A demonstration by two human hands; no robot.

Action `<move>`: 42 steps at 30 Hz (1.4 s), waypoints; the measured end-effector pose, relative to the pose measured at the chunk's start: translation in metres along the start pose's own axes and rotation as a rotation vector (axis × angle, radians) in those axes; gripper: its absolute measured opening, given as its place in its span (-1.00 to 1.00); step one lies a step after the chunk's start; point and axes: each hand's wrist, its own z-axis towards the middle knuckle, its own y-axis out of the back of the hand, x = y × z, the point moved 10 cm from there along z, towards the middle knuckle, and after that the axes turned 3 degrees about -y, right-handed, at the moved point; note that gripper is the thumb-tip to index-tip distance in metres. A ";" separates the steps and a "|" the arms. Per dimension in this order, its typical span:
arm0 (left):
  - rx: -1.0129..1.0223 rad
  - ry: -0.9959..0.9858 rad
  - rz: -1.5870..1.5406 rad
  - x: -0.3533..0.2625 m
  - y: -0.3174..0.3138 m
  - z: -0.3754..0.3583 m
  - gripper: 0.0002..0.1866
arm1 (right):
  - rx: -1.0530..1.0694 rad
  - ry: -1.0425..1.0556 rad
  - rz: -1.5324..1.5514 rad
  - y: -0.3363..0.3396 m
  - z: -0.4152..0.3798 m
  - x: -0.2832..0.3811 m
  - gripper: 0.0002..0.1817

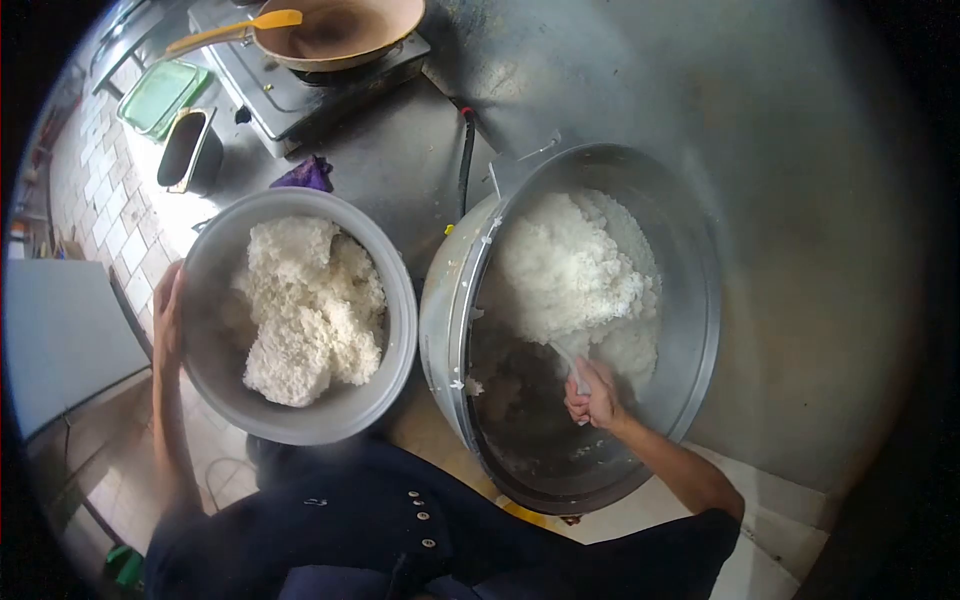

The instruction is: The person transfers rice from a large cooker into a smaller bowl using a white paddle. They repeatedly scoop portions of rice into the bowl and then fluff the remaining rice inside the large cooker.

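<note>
- The right hand (594, 400) is closed around the handle of a scoop (570, 362) inside the large rice pot (700, 300), which stands on the counter (800, 150) to the right.
- The scoop's head is buried at the near edge of the cooked rice (570, 270), which is heaped against the far wall of the pot; the near part of the pot floor is mostly scraped bare.
- The left hand (167, 310) grips the left rim of the grey bowl (395, 300), fingers curled over the edge. The bowl sits just left of the pot, almost touching it, and holds a lump of rice (305, 310).
- Judgement: the scooping would go best with the tool driven low under the heap and lifted level, and the bowl kept tight against the pot rim so grains do not fall between.
- Pose: the right forearm reaches in from the near right, wrist bent down; the left arm runs straight up the bowl's left side.
- Far left: a pan (340, 30) on a stove (290, 90).
</note>
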 end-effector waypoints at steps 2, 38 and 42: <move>0.006 0.000 -0.008 0.010 0.003 0.003 -0.46 | 0.003 0.006 -0.003 -0.004 -0.006 0.000 -0.51; -0.047 -0.059 0.025 0.002 0.006 0.003 -0.53 | 0.039 0.118 0.002 -0.010 -0.018 0.028 -0.49; 0.061 -0.096 0.043 -0.027 -0.012 -0.003 -0.55 | 0.040 0.191 0.020 -0.022 -0.045 0.043 -0.50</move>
